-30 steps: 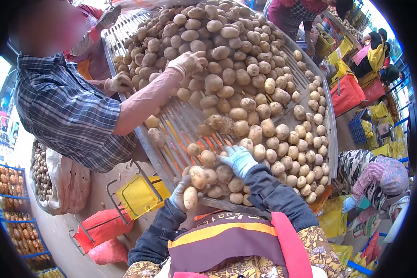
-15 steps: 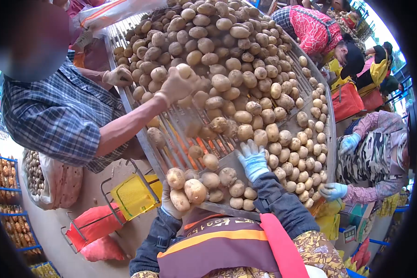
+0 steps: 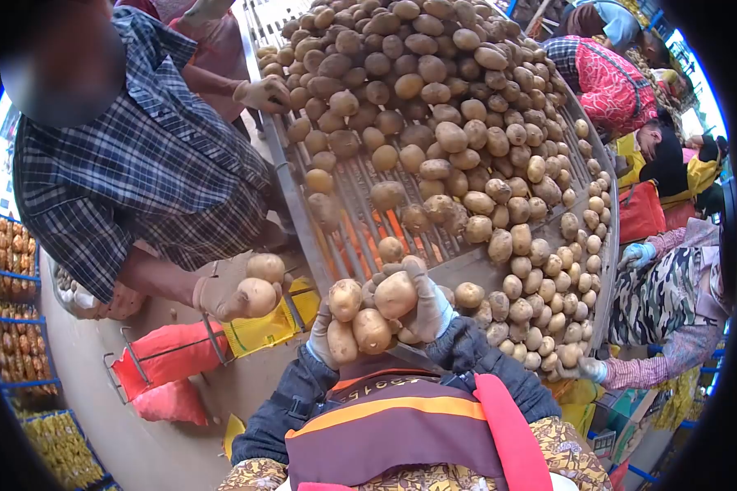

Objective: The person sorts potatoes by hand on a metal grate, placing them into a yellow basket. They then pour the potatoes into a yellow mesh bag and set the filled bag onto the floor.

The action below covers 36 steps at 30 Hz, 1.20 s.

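Note:
Between my two gloved hands, at the near edge of the sorting table, several potatoes [image 3: 372, 331] are gathered in a cluster. My left hand [image 3: 321, 337] curls round the left side of them, its fingers partly hidden behind the potatoes. On the right side my right hand [image 3: 428, 304] is closed round a large potato [image 3: 395, 295], thumb on top. A single potato [image 3: 391, 249] lies on the metal bars just beyond my hands. Smaller potatoes [image 3: 522, 309] lie in rows to the right of my right hand.
A big heap of potatoes [image 3: 401, 61] covers the far part of the slatted table [image 3: 360, 192]. At left, a co-worker's gloved hand [image 3: 221, 296] holds potatoes above a yellow mesh bag [image 3: 262, 329] and a red bag [image 3: 172, 353]. Another co-worker's hand [image 3: 591, 370] touches the right edge.
My right hand has come left from the small potatoes to the cluster and closed on a potato. The left co-worker's hand has swung from the heap to beside the bags, holding potatoes.

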Motion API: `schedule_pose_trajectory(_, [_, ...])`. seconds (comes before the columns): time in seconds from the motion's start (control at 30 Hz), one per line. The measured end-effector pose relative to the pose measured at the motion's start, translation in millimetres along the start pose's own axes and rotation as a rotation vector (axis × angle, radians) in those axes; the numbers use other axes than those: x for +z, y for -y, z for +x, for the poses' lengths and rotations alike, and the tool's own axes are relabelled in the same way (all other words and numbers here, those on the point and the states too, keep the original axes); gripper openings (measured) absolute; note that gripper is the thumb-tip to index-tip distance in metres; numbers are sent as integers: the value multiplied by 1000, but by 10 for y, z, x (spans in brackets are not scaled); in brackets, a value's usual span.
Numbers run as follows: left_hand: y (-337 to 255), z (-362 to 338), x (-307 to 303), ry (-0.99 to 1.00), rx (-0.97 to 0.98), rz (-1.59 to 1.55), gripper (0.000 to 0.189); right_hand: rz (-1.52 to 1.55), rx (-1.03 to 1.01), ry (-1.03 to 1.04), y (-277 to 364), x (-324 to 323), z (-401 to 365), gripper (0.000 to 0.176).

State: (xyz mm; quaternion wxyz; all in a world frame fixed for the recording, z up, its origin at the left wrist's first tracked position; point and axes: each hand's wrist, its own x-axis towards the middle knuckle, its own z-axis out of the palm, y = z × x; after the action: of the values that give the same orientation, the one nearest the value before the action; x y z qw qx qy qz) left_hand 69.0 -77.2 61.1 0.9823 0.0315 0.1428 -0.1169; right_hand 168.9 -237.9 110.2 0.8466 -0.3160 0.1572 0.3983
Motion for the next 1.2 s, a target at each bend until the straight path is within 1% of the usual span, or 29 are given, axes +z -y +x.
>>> schedule_pose_trajectory(0.03, [-85,-104,-65,6,14,-53,58,22,68,-31,-79,82,67,51])
schedule_pose_trajectory(0.07, [-155,-183,-136,-91,63,-49,57,23,91,-30,-185,126,140,51])
schedule_pose_trajectory(0.13, [-264,-398,-261,-99,98,-81,57,141,126,31,-372,167,271,51])
schedule_pose_trajectory(0.17, [-295,-467,-304,-93,113,-104,57,131,141,34,-402,188,291,51])
schedule_pose_trajectory(0.23, [-322,-495,-240,-79,130,-113,58,167,195,80,-392,261,317,50])
schedule_pose_trajectory(0.3, [-294,-459,-180,-158,243,-51,60,128,184,101,-439,247,352,49])
schedule_pose_trajectory(0.33, [-306,-473,-149,-151,249,-53,60,81,149,135,-477,241,354,48])
schedule_pose_trajectory(0.37, [-316,-489,-111,-79,204,-19,62,37,114,170,-502,235,347,47])
schedule_pose_trajectory(0.4, [-324,-502,-99,-8,161,17,64,34,118,175,-493,252,322,47])
schedule_pose_trajectory(0.47, [-352,-497,-306,10,134,-12,67,13,165,221,-456,314,246,45])
schedule_pose_trajectory(0.5, [-363,-504,-370,30,98,-43,69,5,202,179,-453,320,237,43])
schedule_pose_trajectory(0.53, [-364,-497,-417,28,100,-39,73,-5,180,112,-490,246,288,41])
schedule_pose_trajectory(0.63, [-366,-508,-280,21,164,-98,70,-54,119,0,-484,308,360,39])
schedule_pose_trajectory(0.67, [-384,-530,-203,65,181,-4,69,-77,85,-64,-478,357,355,37])
schedule_pose_trajectory(0.7, [-423,-564,-274,59,191,0,69,-75,95,-57,-475,392,361,37])
schedule_pose_trajectory(0.77, [-507,-687,-516,-29,223,-69,71,-47,112,-156,-484,423,367,40])
schedule_pose_trajectory(0.8, [-544,-781,-437,-38,266,-9,74,-28,111,-161,-516,449,373,41])
schedule_pose_trajectory(0.83, [-628,-854,-464,-90,323,96,73,18,160,-77,-582,476,430,40])
schedule_pose_trajectory(0.87, [-700,-954,-523,-142,365,200,73,-140,150,50,-776,413,465,40])
schedule_pose_trajectory(0.9, [-744,-1034,-735,-167,454,12,72,-295,132,169,-977,414,501,40])
schedule_pose_trajectory(0.93, [-877,-1089,-943,-218,512,-15,75,-629,91,147,-1068,651,471,52])
schedule_pose_trajectory(0.97, [-940,-1147,-677,-406,499,90,72,-1101,1,282,-1013,758,369,64])
schedule_pose_trajectory(1.0, [-1082,-1237,-834,-532,485,184,73,-1192,53,339,-917,838,276,72])
schedule_pose_trajectory(1.03, [-1207,-1279,-961,-749,501,334,72,-1373,-82,355,-891,673,320,66])
schedule_pose_trajectory(1.07, [-1305,-1463,-1234,-636,512,103,65,-1527,-325,308,-779,460,337,64])
schedule_pose_trajectory(1.1, [-1424,-1555,-1408,-927,550,101,59,-1674,-572,258,-617,235,309,62])
schedule_pose_trajectory(1.13, [-1377,-1541,-1278,-997,663,280,53,-1806,-696,100,-417,77,241,61])
schedule_pose_trajectory(1.17, [-1351,-1426,-1292,-992,642,286,53,-2050,-694,-99,-247,-49,133,65])
schedule_pose_trajectory(1.2, [-1315,-1324,-1327,-919,795,605,51,-2164,-663,-239,-186,-319,86,67])
